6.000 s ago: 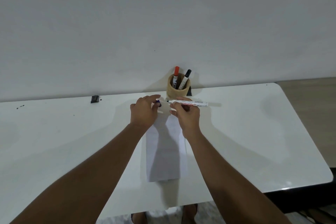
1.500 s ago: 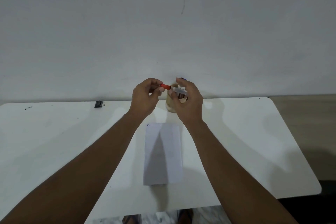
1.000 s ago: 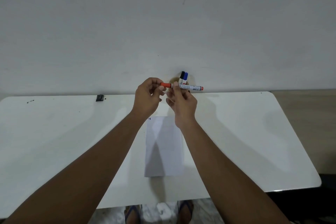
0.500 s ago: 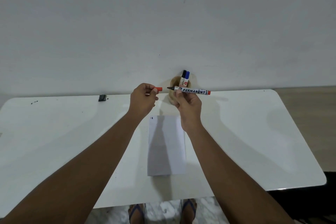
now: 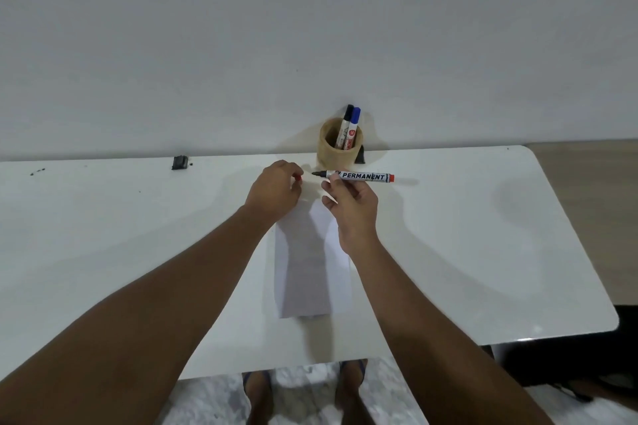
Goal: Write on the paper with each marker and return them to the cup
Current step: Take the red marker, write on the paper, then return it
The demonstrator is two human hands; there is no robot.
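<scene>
White paper (image 5: 312, 272) lies flat on the table (image 5: 483, 235), close to us and right between our arms, so we can reach it with no stretch. It looks blank where we can see it, but our hands cover its far end.

Our left hand (image 5: 276, 190) is curled shut around the red cap (image 5: 297, 178). Only a bit of red peeks out by the thumb. We keep the cap there so it does not roll away and we can put it back on fast.

Our right hand (image 5: 352, 207) pinches the red marker (image 5: 359, 176) near its dark tip. The marker lies sideways in the air, tip pointing left, just past the far end of the paper. We think we must tilt the tip down next to write.

Farther back, the brown cup (image 5: 338, 157) stands by the wall (image 5: 310, 28). A black marker (image 5: 345, 124) and a blue marker (image 5: 353, 126) stand in it, caps up, touching each other. Room is left in the cup for the red one.
</scene>
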